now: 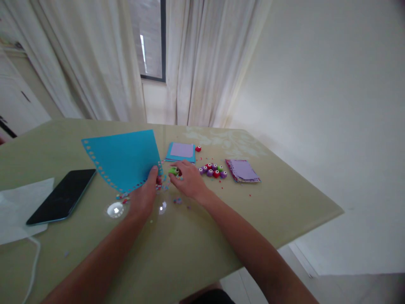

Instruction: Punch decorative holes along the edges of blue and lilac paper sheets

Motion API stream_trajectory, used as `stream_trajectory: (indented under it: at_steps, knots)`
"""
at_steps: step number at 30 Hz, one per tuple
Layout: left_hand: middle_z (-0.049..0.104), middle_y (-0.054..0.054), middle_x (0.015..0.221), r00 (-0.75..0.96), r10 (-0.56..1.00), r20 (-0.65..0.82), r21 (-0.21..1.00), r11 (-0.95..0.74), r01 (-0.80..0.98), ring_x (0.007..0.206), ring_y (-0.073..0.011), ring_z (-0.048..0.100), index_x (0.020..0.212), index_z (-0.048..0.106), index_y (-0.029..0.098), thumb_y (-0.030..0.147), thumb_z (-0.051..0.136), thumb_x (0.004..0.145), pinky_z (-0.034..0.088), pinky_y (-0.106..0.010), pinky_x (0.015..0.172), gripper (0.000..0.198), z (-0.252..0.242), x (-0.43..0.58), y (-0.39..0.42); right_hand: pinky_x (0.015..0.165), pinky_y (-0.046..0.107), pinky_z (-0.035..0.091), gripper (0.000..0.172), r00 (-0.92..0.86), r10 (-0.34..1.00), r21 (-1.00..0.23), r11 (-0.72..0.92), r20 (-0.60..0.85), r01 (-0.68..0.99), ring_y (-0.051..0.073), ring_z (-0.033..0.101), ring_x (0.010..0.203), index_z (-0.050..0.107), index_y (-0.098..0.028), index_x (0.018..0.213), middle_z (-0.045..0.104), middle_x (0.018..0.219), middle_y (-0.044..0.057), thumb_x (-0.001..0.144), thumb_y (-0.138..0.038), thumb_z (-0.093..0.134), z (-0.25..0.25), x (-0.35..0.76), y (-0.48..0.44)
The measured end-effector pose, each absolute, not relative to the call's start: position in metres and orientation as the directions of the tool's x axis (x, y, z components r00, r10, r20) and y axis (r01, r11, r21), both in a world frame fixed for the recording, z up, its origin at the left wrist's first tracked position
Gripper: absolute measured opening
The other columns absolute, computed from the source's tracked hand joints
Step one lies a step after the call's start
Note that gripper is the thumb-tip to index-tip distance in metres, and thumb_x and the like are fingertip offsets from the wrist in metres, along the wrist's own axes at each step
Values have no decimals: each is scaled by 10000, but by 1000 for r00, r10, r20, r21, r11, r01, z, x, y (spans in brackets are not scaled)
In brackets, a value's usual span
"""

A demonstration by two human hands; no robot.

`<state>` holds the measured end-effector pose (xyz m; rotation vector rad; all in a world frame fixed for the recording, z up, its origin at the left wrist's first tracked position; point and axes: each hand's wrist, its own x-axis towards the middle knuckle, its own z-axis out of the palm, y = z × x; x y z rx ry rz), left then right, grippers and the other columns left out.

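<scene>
My left hand point(146, 190) is closed on a blue sheet of paper point(123, 156), thumb in front and fingers behind. Small shapes are punched out along the sheet's left, lower and right edges. Close to its right edge, my right hand point(187, 177) grips a small green craft punch point(174, 171) between thumb and fingers. The punch is partly covered by the fingers, and I cannot tell whether it touches the sheet. Tiny punched paper bits point(177, 200) lie scattered under and around both hands.
Behind my right hand lies a stack of blue and lilac paper point(182, 150). Several red, purple and green punches point(215, 170) stand grouped to the right, with one red punch point(198, 148) apart. Further right are punched sheets point(243, 171). A dark tablet point(63, 196) rests on white paper point(19, 207).
</scene>
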<state>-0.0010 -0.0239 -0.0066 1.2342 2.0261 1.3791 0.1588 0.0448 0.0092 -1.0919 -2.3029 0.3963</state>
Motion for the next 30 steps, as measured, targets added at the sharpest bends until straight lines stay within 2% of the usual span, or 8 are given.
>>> stream_trajectory:
  at_steps: [3,6,9,13,19,23,26,30]
  knots:
    - [757,-61,687,-583,804,119,918,134,373,684,-286,697,622,635,289,621,571,898,557,-413,799,437,-3,13,-24,810,326,540,221,-377,853,-702,514,360,493,154,661,787,712,-196,1092,703,1051,45,919,-309,791,4,185,47]
    - [732,-39,645,-527,845,91,932,114,344,658,-264,677,564,619,285,583,608,874,549,-403,833,430,0,22,-27,714,317,520,402,-280,920,-855,365,272,368,169,654,743,653,-208,1033,691,889,-2,799,-422,899,-7,201,46]
    - [723,-27,634,-466,880,91,929,94,358,656,-261,675,534,611,287,575,610,879,537,-402,851,450,0,26,-30,646,301,499,586,-243,944,-929,283,224,240,171,638,711,632,-225,1076,662,829,-33,675,-478,975,-14,205,44]
    - [725,-23,630,-423,902,92,912,95,400,674,-266,683,517,615,291,594,617,866,528,-407,873,462,-4,25,-32,580,271,449,575,-259,954,-981,178,152,79,147,588,663,716,-231,1080,636,796,-36,652,-502,987,-10,203,40]
    - [768,-30,681,-399,915,58,918,108,381,742,-286,722,584,688,291,671,608,870,530,-412,880,482,-13,23,-32,681,279,518,551,-385,923,-963,-118,-16,-241,151,663,748,707,-213,928,725,890,3,581,-498,1027,0,202,33]
    - [766,-40,672,-386,918,96,892,93,442,723,-294,711,550,676,293,683,595,848,525,-431,862,497,-8,26,-34,696,283,512,585,-416,906,-959,-181,-77,-218,157,680,752,694,-200,875,726,857,14,565,-575,1019,3,199,30]
    - [770,-50,675,-368,926,78,876,113,468,715,-303,713,539,678,297,683,583,835,541,-435,808,496,-3,30,-36,648,283,466,599,-380,923,-969,-148,-63,-198,145,622,682,659,-217,830,677,771,-15,558,-625,1003,3,198,30]
    - [769,-52,667,-361,926,111,881,77,467,714,-302,722,557,686,295,665,590,837,555,-448,847,473,-1,32,-36,612,289,418,578,-353,935,-975,-102,-27,-197,137,552,640,636,-233,824,634,745,-33,591,-631,986,0,199,31]
